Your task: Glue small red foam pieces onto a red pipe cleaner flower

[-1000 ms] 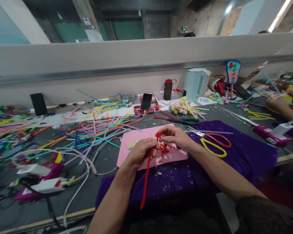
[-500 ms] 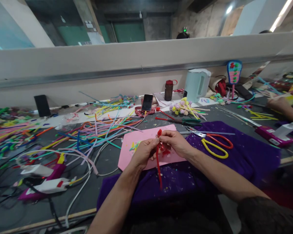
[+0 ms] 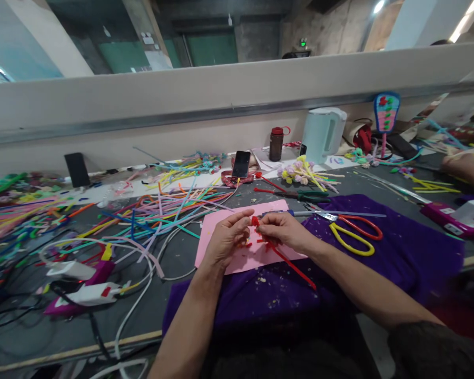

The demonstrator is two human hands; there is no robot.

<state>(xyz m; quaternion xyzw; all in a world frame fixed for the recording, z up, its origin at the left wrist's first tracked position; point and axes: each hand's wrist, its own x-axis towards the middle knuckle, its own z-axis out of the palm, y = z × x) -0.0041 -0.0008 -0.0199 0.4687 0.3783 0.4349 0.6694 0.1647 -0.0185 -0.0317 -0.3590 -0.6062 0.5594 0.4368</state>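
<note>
Between the fingers of my right hand [image 3: 282, 230] is a red pipe cleaner [image 3: 294, 267]; its small curled end stands up at the fingertips and its long tail slants down to the right. My left hand [image 3: 228, 238] is beside that curled end, thumb and index finger apart; whether they touch it I cannot tell. Both hands are over a pink sheet [image 3: 237, 266], where short red snippets [image 3: 248, 244] lie. Red-and-yellow-handled scissors [image 3: 353, 231] rest on a purple cloth [image 3: 403, 237] to the right.
Loose coloured pipe cleaners [image 3: 174, 202] spread over the left side. White cables run near a power strip [image 3: 82, 295]. Behind are a phone [image 3: 241, 164], a brown bottle [image 3: 276, 145], a kettle [image 3: 319, 136] and pliers [image 3: 312, 196]. Another person's hand [image 3: 464, 167] is at far right.
My left fingers have come off the red pipe cleaner and spread. Its tail has swung from hanging straight down to slanting right. The whole view has shifted slightly.
</note>
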